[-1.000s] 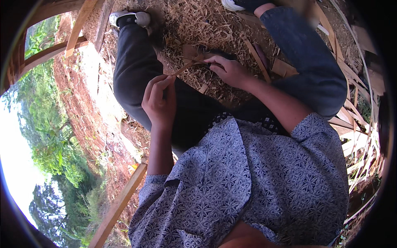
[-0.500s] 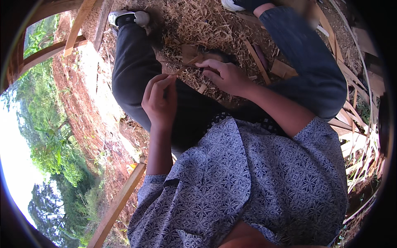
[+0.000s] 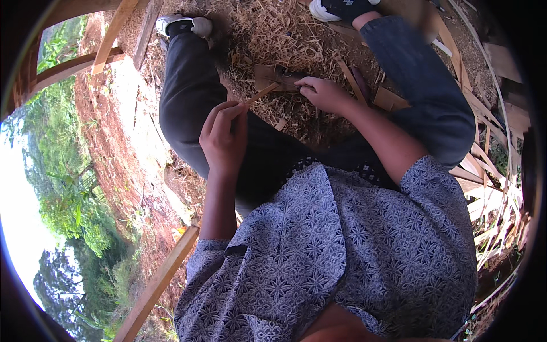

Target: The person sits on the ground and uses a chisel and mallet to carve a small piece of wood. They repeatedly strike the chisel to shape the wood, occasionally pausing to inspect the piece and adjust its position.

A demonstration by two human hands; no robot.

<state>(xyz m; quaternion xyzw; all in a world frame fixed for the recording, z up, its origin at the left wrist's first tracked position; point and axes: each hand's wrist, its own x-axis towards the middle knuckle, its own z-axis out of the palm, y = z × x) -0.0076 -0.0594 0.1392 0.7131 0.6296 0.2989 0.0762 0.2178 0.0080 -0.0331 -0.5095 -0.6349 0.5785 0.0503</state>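
Note:
My left hand (image 3: 223,137) is closed, its thumb and fingers pinching one end of a thin strip of wood (image 3: 264,93). The strip slants up and to the right over the ground between my legs. Beyond its far end is my right hand (image 3: 326,96), closed around the dark handle of a knife (image 3: 309,88). The knife's blade is hard to make out now against the dark ground. A flat piece of wood (image 3: 263,75) lies on the shavings just behind the strip's tip.
Wood shavings (image 3: 285,40) cover the ground between my outstretched legs. Wooden offcuts (image 3: 390,99) lie near my right knee, with a heap of split strips (image 3: 493,211) farther right. A wooden post (image 3: 162,279) rises at the lower left, beside a red earth slope (image 3: 108,137).
My right hand has moved right, away from my left hand, with the knife. The blade, seen crossing the strip before, no longer does. My left hand has barely shifted.

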